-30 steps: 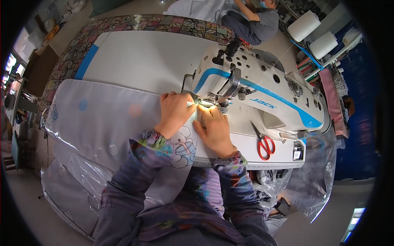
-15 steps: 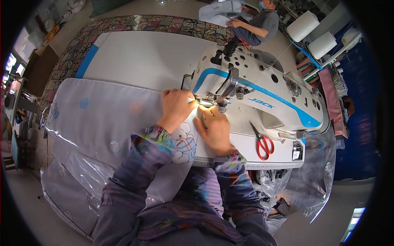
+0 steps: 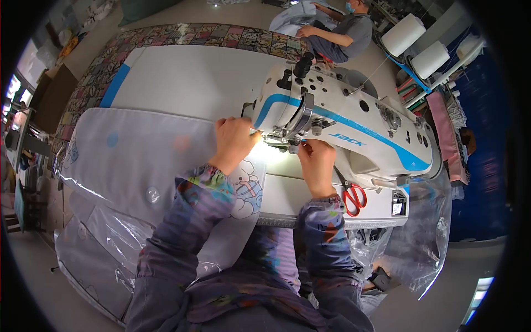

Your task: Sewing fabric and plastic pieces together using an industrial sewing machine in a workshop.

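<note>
A white and blue sewing machine stands before me, its lamp glaring on the spot below the needle. A pale grey printed fabric sheet spreads left of the needle, a cartoon animal printed near its right edge. My left hand is closed on the sheet's edge with bent fingers, just left of the presser foot. To the right of the foot, under the machine's arm, my right hand is closed with its fingertips together. Whatever those fingertips hold is hidden. Red-handled scissors lie right of that hand, their blades partly under the arm.
White thread cones stand on a rack at the back right. Clear plastic sheeting hangs off the table's right end. A patterned cloth covers the surface behind the white tabletop. Farther off sits another person handling pale material.
My right hand has left the lit fabric beside the needle and moved right, closing under the machine's arm. My left hand has barely shifted. The other person's arm has moved.
</note>
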Demonstrator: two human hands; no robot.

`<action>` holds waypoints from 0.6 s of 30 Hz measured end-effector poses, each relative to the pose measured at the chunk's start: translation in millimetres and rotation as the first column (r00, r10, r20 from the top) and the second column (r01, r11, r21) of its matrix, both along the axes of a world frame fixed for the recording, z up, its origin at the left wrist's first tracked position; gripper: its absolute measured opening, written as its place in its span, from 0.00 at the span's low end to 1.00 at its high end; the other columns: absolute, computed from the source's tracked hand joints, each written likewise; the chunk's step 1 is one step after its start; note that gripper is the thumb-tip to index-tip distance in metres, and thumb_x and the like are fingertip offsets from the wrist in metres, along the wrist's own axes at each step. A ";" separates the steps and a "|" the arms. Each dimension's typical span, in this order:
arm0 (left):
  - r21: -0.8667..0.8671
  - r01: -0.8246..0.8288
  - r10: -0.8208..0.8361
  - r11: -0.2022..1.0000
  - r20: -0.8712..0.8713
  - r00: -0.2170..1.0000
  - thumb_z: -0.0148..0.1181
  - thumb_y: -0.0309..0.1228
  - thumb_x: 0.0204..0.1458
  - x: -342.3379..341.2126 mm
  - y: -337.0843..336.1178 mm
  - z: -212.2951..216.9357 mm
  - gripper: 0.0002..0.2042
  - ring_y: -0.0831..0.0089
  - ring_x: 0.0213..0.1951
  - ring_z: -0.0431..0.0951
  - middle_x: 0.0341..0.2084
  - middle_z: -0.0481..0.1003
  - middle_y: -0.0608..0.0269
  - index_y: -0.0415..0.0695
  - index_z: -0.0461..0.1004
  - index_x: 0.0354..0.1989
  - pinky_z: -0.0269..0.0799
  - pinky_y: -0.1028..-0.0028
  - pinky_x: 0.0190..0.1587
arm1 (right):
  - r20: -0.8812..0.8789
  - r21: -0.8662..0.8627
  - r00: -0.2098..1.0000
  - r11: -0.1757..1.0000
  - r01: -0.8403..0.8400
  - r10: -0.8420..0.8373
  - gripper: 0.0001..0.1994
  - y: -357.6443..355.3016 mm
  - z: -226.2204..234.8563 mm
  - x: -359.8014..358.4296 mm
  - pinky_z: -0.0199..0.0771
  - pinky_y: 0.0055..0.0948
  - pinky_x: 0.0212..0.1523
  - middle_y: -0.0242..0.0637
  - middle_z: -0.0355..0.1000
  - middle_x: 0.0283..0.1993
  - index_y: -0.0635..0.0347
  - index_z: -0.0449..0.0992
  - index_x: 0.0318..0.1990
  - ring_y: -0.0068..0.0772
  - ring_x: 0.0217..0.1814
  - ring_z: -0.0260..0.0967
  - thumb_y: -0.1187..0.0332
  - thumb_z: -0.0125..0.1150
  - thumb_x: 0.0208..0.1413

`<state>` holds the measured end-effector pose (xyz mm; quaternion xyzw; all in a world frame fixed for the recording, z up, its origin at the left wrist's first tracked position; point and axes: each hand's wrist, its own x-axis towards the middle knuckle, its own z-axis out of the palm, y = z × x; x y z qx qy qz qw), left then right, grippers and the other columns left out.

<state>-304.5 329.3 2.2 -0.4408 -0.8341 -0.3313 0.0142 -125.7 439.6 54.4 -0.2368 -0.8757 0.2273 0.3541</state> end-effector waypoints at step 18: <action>0.042 0.165 -0.143 0.985 -0.328 0.934 0.63 0.32 0.49 32.5 -38.2 10.5 0.15 0.58 0.52 0.69 0.53 0.69 0.61 0.45 0.75 0.46 0.62 0.53 0.59 | 0.318 -0.736 0.661 0.616 -0.280 0.679 0.14 -105.1 -9.5 93.1 0.74 0.26 0.37 0.42 0.76 0.30 0.66 0.77 0.43 0.27 0.34 0.76 0.60 0.59 0.63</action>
